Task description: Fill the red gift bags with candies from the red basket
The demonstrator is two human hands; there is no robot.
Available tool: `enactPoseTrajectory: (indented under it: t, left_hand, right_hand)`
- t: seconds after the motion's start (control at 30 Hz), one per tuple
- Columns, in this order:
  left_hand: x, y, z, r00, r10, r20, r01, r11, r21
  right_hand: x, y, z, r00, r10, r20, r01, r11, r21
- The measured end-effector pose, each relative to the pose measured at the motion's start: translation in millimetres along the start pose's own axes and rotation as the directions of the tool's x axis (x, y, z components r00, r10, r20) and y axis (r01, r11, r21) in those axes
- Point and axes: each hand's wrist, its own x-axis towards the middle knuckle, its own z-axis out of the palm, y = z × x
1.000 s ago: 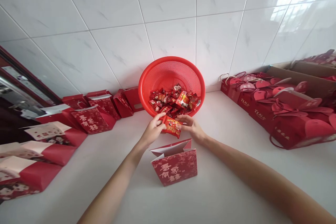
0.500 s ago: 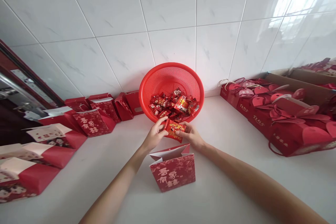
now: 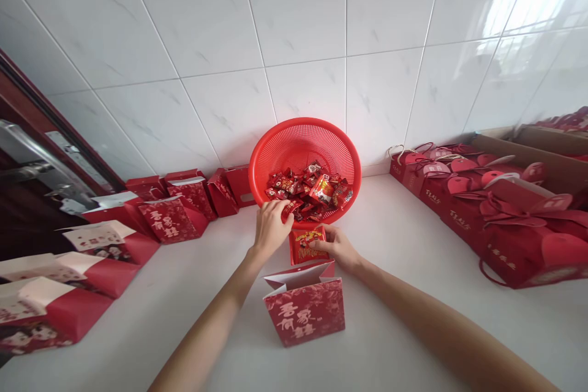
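My right hand (image 3: 340, 248) holds a shiny red snack packet (image 3: 305, 247) with yellow print, thumb on its front, just in front of the basket. My left hand (image 3: 270, 228) reaches over the near rim of the red plastic basket (image 3: 303, 130), its fingers closed on a small red wrapped packet (image 3: 291, 209) there. Several similar wrapped packets (image 3: 322, 188) lie heaped in the basket. Below both hands stands an upright red paper bag (image 3: 307, 309) with pale lettering, its top open; its contents are hidden.
Several red paper bags (image 3: 169, 219) stand along the left side, some with white flaps. On the right are red gift boxes (image 3: 452, 196) with handles and bows, beside brown cardboard (image 3: 528, 147). A tiled wall (image 3: 303, 12) rises behind. A door handle (image 3: 32, 170) shows at far left.
My left hand has let go of the larger packet and moved up-left to a small packet at the basket's near rim. The right hand now holds the larger packet alone, slightly lower.
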Motion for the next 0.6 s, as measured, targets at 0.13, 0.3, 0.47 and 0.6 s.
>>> enactPoseTrajectory:
  t: [0.13,0.3,0.47,0.6]
  left_hand:
    - [9.2,10.6,5.4,0.993,-0.103,0.062,0.088,0.974,0.207]
    - [9.8,8.7,5.8,0.99,-0.119,0.077,0.11,0.987,0.114]
    - [2.4,4.2,1.3,0.984,-0.178,0.022,0.176,0.933,-0.314]
    - [-10.7,6.8,-4.7,0.975,-0.193,0.111,0.222,0.806,-0.549]
  right_hand:
    - [1.9,1.8,-0.8,1.0,-0.003,-0.004,0.003,1.0,0.02]
    - [1.7,1.0,-0.4,1.0,0.003,0.001,-0.003,1.0,0.024]
    - [1.6,2.4,-1.6,1.0,-0.008,0.018,0.007,1.0,0.011]
    - [2.6,4.5,-2.0,1.0,-0.015,0.012,0.015,0.999,0.028]
